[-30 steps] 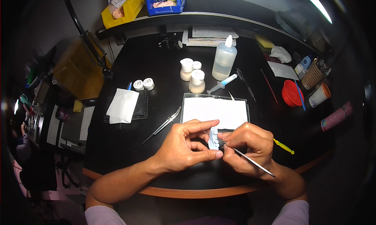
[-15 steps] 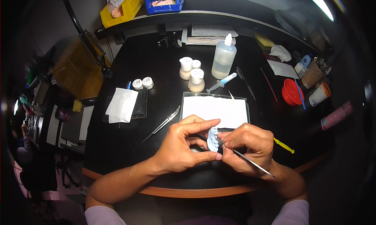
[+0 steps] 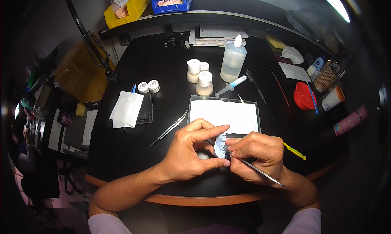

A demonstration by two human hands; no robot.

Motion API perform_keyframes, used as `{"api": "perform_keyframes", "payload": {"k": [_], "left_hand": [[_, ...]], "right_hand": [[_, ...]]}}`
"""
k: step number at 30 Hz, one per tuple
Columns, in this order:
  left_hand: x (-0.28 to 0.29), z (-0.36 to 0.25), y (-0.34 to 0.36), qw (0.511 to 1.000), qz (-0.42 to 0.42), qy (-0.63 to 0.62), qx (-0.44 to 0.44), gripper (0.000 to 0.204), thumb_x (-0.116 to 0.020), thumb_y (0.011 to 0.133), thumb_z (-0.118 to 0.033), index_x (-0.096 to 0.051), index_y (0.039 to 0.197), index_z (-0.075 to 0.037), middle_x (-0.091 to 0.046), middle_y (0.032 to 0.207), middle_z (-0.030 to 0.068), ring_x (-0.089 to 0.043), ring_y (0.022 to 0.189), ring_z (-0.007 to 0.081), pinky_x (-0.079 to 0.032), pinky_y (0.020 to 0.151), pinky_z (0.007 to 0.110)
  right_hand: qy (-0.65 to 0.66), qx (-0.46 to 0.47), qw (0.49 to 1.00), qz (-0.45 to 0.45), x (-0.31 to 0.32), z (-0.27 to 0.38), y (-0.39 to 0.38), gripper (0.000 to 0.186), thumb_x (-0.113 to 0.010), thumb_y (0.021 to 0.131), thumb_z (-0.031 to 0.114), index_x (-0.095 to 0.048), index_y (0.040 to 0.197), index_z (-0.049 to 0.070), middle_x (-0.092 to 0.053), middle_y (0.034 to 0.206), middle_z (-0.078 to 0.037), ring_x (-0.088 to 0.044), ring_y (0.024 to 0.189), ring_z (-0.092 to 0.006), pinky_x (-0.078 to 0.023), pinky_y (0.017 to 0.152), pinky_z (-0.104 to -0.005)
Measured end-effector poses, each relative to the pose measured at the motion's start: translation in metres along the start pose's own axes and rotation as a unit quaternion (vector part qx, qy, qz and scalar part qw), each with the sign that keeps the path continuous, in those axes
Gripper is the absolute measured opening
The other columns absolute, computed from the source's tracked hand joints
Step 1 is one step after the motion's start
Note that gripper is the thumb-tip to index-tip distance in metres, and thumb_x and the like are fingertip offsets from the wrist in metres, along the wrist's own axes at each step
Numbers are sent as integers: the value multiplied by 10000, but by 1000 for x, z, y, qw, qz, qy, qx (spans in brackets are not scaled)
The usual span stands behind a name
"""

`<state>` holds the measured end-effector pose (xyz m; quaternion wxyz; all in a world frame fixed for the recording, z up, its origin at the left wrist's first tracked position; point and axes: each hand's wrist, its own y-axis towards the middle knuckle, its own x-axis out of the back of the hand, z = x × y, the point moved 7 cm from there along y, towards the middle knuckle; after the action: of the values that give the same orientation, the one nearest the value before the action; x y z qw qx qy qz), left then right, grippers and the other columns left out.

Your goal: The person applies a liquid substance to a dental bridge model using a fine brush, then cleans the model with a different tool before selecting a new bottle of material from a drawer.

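Between the thumb and fingers of my left hand [image 3: 189,150] is a pale blue dental model [image 3: 220,146], stood on edge with its row of teeth facing right. My right hand [image 3: 258,154] pinches a thin metal dental instrument [image 3: 262,173] like a pen. Its near end sticks out toward the lower right, while its working tip is hidden by my fingers close to the teeth. Just beyond both hands lies a glass slab with a white sheet [image 3: 218,113] on it. Metal tweezers [image 3: 168,129] rest left of the slab.
Behind the slab stand small powder jars [image 3: 204,84], a clear squeeze bottle [image 3: 233,60] and a syringe [image 3: 231,86]. On the right are a red bowl [image 3: 303,96] and a yellow-handled tool [image 3: 295,151]. White paper sheets [image 3: 127,109] lie at left. A wooden edge [image 3: 199,200] borders the black table.
The dental model has turned slightly in my left hand. My right hand has shifted a little down and left, with the instrument still in its pinch.
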<state>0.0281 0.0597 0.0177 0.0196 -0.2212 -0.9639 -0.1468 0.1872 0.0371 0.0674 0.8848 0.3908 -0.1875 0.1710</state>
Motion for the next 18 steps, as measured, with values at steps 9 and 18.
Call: {"api": "perform_keyframes", "payload": {"k": [9, 18], "left_hand": [[0, -1, 1, 1000, 6, 5, -5, 694, -935, 747, -43, -663, 1386, -47, -605, 1152, 71, -634, 1011, 124, -639, 833, 265], [-1, -3, 1, 1000, 17, -3, -14, 709, -914, 767, -15, -634, 1417, -40, -603, 1190, 84, -647, 1015, 126, -635, 863, 269]], "right_hand": [[-5, 4, 1000, -9, 4, -2, -1, 138, -817, 727, -16, -686, 766, 3, -726, 792, -113, -790, 809, -244, -669, 792, -349], [3, -1, 1000, -17, 7, -2, 0, 136, -810, 713, -25, -686, 758, 5, -728, 777, -105, -797, 841, -256, -663, 760, -331]]}}
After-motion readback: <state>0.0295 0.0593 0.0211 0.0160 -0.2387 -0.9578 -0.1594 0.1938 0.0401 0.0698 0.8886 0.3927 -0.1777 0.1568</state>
